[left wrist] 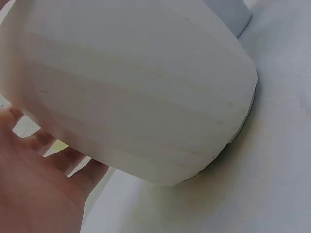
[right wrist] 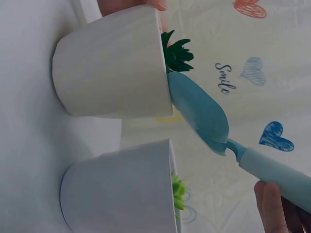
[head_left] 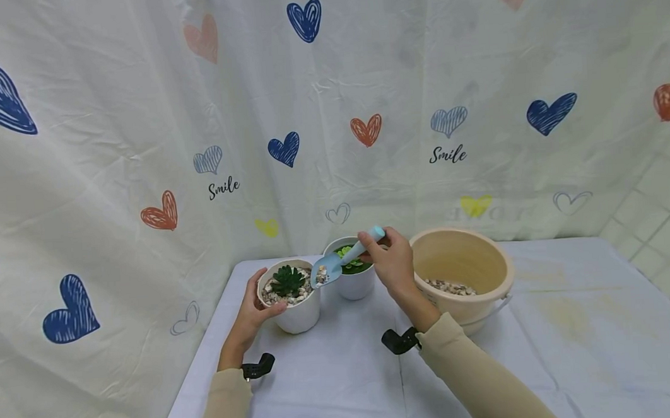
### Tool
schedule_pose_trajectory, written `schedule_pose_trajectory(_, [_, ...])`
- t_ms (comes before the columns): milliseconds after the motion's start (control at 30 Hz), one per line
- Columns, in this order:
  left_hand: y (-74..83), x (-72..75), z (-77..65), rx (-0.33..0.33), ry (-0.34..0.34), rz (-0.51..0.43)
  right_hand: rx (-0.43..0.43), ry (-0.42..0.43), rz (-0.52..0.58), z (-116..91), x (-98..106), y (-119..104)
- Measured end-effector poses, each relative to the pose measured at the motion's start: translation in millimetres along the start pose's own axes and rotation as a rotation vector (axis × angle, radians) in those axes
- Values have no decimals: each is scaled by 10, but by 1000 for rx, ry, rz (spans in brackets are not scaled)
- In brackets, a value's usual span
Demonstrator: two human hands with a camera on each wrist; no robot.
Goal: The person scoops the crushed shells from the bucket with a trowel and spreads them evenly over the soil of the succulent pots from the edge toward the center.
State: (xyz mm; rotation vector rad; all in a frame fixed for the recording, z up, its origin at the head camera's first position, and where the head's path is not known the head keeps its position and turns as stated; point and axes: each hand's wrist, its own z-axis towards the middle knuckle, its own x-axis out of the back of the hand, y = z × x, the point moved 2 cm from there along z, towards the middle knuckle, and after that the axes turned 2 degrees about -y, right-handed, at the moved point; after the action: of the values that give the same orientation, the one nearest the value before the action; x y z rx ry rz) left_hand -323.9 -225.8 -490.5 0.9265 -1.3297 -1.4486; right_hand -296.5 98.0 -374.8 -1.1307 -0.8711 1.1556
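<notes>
A white pot (head_left: 298, 316) holds a dark green succulent (head_left: 288, 281) ringed by small pebbles. My left hand (head_left: 255, 312) grips this pot at its left side, thumb at the front near the rim; in the left wrist view the fingers curve behind the pot wall (left wrist: 131, 92). My right hand (head_left: 391, 260) holds a light blue hand shovel (head_left: 349, 256) by its handle. A few pebbles lie in the scoop, whose tip is at the pot's right rim. From the side, the right wrist view shows the shovel (right wrist: 201, 109) tilted against that rim.
Behind the shovel stands a second white pot (head_left: 357, 285) with a light green succulent (head_left: 350, 259). A beige bucket (head_left: 488, 261) with pebbles (head_left: 449, 287) at its bottom is right of my right hand. All stand on a white-covered table (head_left: 343, 372) before a heart-print curtain (head_left: 328, 77).
</notes>
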Motion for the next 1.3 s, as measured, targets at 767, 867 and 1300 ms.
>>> schedule_pose_trajectory(767, [-14, -82, 20, 36, 37, 102, 132, -13, -42, -48, -41, -39])
schedule_pose_trajectory(867, [-18, -80, 25, 34, 39, 103, 148, -13, -54, -50, -47, -53])
schedule_pose_trajectory(1300, [-54, -48, 43, 28, 29, 77, 142, -3, -62, -55, -67, -66])
